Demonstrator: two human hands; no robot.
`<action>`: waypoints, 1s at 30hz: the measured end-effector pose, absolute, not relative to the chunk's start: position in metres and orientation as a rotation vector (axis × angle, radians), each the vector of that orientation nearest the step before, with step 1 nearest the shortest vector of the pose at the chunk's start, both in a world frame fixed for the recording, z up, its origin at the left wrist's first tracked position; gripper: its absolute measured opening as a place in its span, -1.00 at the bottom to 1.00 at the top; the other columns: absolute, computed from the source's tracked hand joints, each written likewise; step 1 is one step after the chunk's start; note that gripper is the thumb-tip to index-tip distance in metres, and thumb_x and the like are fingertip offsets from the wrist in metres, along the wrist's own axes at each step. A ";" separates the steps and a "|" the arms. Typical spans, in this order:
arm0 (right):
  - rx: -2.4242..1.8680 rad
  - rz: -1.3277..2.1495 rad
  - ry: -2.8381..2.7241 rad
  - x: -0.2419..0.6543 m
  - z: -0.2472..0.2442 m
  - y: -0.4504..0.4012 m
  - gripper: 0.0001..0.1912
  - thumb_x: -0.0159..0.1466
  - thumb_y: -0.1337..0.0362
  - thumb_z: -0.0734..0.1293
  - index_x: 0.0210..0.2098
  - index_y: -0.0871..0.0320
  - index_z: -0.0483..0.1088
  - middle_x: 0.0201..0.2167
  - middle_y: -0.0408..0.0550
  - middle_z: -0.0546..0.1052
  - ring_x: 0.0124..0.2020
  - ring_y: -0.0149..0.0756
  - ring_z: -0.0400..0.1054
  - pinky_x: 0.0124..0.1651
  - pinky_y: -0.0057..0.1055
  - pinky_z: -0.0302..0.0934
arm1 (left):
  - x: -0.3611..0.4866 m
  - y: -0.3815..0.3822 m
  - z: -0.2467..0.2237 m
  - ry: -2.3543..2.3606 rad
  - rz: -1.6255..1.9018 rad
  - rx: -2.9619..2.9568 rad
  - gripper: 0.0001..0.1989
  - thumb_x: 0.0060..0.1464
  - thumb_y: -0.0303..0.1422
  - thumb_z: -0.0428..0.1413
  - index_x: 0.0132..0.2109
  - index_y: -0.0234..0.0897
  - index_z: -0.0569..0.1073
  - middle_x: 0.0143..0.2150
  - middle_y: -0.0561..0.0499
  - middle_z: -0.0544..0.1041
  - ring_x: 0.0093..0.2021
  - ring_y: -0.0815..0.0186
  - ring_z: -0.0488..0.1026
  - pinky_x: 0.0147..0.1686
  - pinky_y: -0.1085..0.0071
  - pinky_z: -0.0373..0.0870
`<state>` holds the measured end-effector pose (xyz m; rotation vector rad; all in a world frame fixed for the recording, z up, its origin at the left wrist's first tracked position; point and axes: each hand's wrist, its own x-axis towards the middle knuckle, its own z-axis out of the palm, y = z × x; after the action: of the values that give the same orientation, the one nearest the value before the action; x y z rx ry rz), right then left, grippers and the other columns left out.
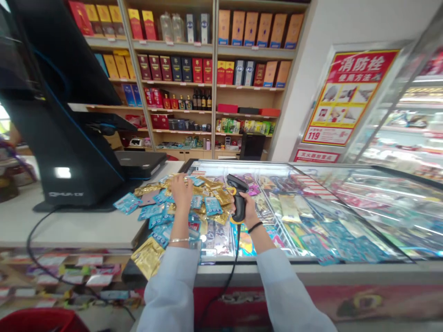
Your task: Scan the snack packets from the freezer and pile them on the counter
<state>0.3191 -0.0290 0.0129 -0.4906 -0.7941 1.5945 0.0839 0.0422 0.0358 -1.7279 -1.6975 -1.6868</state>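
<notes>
Closest to me are the two pale blue sleeves [169, 290], with a thin metal bracelet [179, 240] on the left wrist and a black band [255, 227] on the right. The right hand [249, 210] is closed firmly around the grip of a black barcode scanner [239, 198] with yellow trim, its head tipped away from me and its black cord [237, 258] dropping past the freezer's front edge. The left hand [180, 193] is curled down onto a heap of gold and blue packets [204, 203], fingers on top; I cannot tell whether it has hold of one. The heap spreads from the white counter [69, 226] onto the glass-topped freezer [311, 266], and a loose gold packet [147, 258] hangs over the counter's front edge. Left of the heap I see a black till screen [58, 161]. Beyond the freezer, wooden shelves [256, 51] hold boxes and bottles. To the right, a red and yellow fire hydrant poster [346, 97] sits beside a lit glass display case [398, 133].
</notes>
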 end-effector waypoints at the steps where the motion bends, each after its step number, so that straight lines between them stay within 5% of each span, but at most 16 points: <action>1: -0.495 1.573 -0.808 0.329 0.018 -0.034 -0.69 0.03 0.10 0.32 -0.31 0.18 0.41 -0.61 -0.20 0.43 -0.75 -0.43 0.22 -0.73 -0.49 0.13 | 0.092 0.042 0.040 -1.672 -1.697 -1.767 -0.76 0.09 -0.38 -0.03 -0.13 -0.29 0.46 -0.07 -0.19 0.50 0.02 0.07 0.39 0.10 0.12 0.26; 16: -0.653 1.105 -0.780 0.528 0.069 -0.121 -0.75 0.11 0.14 0.27 -0.29 0.18 0.38 -0.60 -0.20 0.41 -0.73 -0.43 0.23 -0.71 -0.51 0.11 | 0.297 0.010 0.069 -1.244 -1.663 -2.394 -0.76 0.12 -0.40 -0.02 -0.10 -0.26 0.46 -0.05 -0.13 0.49 0.02 0.12 0.40 0.09 0.17 0.29; 24: -0.751 0.904 -0.635 0.620 0.033 -0.157 -0.73 0.08 0.14 0.28 -0.30 0.18 0.40 -0.60 -0.18 0.41 -0.72 -0.43 0.22 -0.70 -0.49 0.11 | 0.411 -0.036 0.023 -0.688 -0.958 -3.210 -0.68 0.12 -0.38 0.09 0.04 -0.22 0.44 0.10 -0.10 0.47 0.14 0.20 0.36 0.18 0.23 0.25; 30: -0.796 0.893 -0.521 0.648 -0.008 -0.164 -0.73 0.03 0.13 0.31 -0.33 0.17 0.40 -0.61 -0.19 0.41 -0.72 -0.43 0.22 -0.70 -0.50 0.09 | 0.425 -0.045 -0.009 -0.838 -0.671 -3.303 -0.69 0.17 -0.19 0.06 -0.03 -0.23 0.48 0.00 -0.12 0.51 0.06 0.15 0.40 0.11 0.23 0.29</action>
<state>0.6475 -0.1638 -0.0083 -0.7958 -0.5214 0.8931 0.4247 -0.0448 -0.0091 -3.3032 -0.8382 -0.6712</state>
